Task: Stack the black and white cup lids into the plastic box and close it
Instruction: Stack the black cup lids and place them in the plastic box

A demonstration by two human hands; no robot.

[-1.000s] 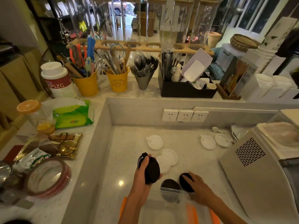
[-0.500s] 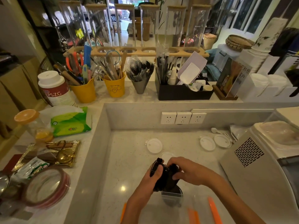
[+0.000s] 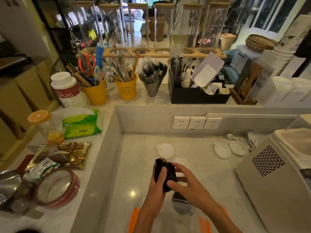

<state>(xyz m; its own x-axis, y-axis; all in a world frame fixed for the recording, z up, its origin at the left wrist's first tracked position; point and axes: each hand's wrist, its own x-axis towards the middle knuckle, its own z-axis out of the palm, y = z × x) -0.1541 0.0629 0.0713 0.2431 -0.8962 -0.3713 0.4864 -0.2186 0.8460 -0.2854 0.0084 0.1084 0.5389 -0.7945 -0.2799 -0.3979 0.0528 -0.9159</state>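
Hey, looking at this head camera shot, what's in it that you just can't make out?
All in the head view:
- How many black lids are in the stack: the left hand and right hand gripping it cover most of it.
- The plastic box: clear, blurred, crossed by both forearms and cut off by the bottom edge, so its contents are uncertain.
- The white lid just behind the hands: only its far part shows.

White-capped canister (image 3: 68, 91) standing at back left of surface (image 3: 151, 102), red label band showing letters "KPSZG". Green tissue pack (image 3: 82, 124) lying nearby, carrying small red logo, too blurred to read. Card (image 3: 259, 79) in wooden stand (image 3: 242, 100) at right displaying large Chinese characters, not legible. Yellow bucket (image 3: 126, 89) bearing flower drawing under tiny unreadable print.
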